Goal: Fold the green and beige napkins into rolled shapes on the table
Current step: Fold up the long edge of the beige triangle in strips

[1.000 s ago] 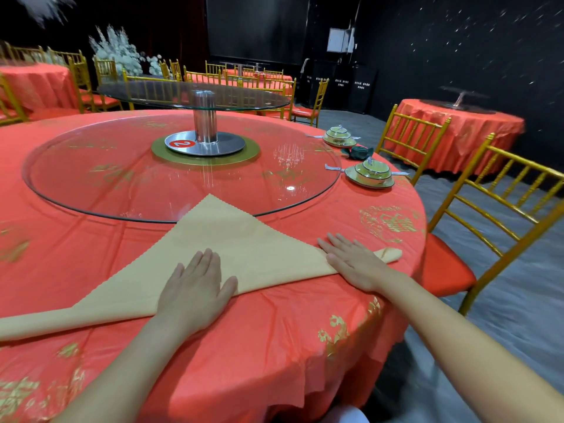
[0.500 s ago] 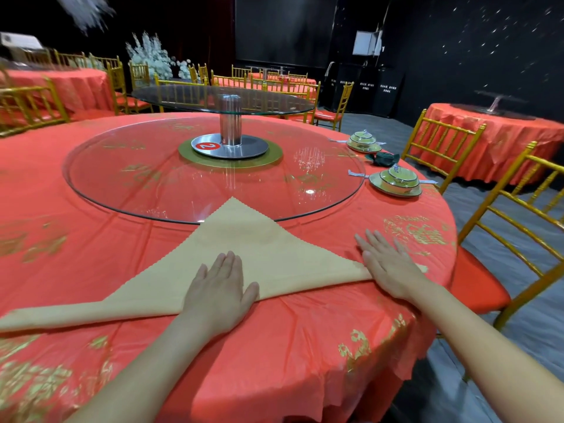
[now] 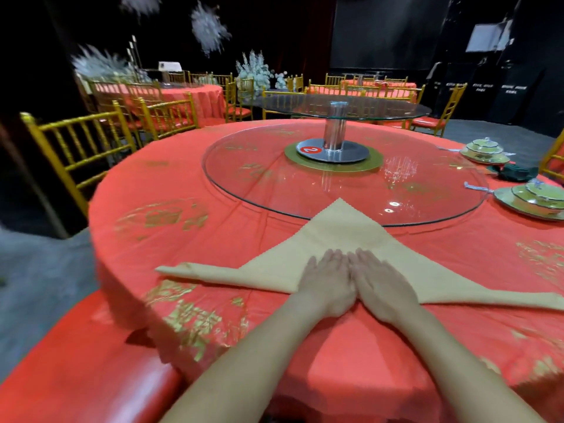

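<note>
1. The left hand (image 3: 328, 282) and right hand (image 3: 381, 285) are lying palm-down and touching side by side. Their fingers are straight and closed together, pressing on the long folded edge of the beige napkin (image 3: 335, 236) and gripping nothing.
2. The beige napkin, a soft matte cloth folded into a wide, flat triangle with zigzag-cut edges, is spreading across the counter (image 3: 171, 239) on the near side of the glass turntable (image 3: 268, 181). Its pointed tip is overlapping the turntable's rim.
3. The green napkin (image 3: 515, 173), dark and crumpled, is sitting just right of the glass turntable, between two stacks of pale green dishes (image 3: 534, 198).
4. The round counter is wearing a glossy red cloth printed with gold motifs.
5. At the centre of the clear, circular turntable, a polished steel post (image 3: 335, 129) is rising to a smaller glass disc.
6. Gold slatted chairs (image 3: 76, 154) are standing left of the glass turntable, beyond the counter's edge.
</note>
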The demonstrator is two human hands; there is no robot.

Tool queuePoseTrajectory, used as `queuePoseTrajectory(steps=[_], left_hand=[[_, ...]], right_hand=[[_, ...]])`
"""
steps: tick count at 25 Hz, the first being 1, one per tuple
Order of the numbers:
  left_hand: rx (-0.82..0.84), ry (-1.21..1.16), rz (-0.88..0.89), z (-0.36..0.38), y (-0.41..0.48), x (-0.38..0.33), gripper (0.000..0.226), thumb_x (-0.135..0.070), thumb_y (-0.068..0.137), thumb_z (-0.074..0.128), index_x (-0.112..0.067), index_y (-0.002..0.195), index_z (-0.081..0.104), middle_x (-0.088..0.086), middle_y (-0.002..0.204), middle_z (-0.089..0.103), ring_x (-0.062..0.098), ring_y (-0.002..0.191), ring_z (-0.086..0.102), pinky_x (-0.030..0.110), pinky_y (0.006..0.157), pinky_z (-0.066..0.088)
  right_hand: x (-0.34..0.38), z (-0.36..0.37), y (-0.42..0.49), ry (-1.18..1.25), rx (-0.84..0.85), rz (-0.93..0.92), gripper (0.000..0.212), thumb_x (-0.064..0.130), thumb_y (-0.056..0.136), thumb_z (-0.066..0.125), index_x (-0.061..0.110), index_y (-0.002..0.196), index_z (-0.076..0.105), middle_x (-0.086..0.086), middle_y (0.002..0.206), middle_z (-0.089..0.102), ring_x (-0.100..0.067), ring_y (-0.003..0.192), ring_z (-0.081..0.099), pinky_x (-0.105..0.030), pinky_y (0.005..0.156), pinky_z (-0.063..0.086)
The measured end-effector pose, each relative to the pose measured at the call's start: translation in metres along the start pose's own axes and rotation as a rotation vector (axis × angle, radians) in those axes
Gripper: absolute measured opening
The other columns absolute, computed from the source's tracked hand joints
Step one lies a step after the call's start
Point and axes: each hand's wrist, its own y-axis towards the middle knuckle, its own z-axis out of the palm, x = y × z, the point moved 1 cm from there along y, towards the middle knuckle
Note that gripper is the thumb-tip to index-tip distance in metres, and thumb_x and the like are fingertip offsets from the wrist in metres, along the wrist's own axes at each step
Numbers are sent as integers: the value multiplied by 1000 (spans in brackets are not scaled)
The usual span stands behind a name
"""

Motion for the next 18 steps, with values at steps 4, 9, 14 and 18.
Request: queuePoseTrajectory(steps=[4,9,14,18], left_hand=[[13,33,30,-8,-12,33,56,-43,100,22,-17,149,16,3,158,8,18,145,3,51,115,3],[20,63,-6,-18,-39,82,60,-50,98,21,-25,150,6,-4,159,1,17,145,-7,55,113,-7],[-3,71,-21,-26,-61,122,56,-47,99,20,-28,150,6,-7,159,-1,14,145,-10,55,114,-8],[19,105,-88,-35,-77,155,56,-46,100,19,-28,150,2,-8,158,-4,13,144,-13,51,115,-9]], right_hand=[[-1,5,2,-20,-14,3,50,35,101,12,24,150,13,3,159,6,-8,145,2,-30,117,4],[-4,6,2,-19,-17,1,50,36,101,12,26,149,14,4,158,6,-7,145,1,-30,117,4],[-4,6,2,1,-16,-10,49,36,101,14,27,149,16,5,158,7,-6,145,2,-29,117,3],[-5,6,3,-6,-7,-2,49,35,101,14,27,149,15,5,158,6,-6,145,2,-28,117,3]])
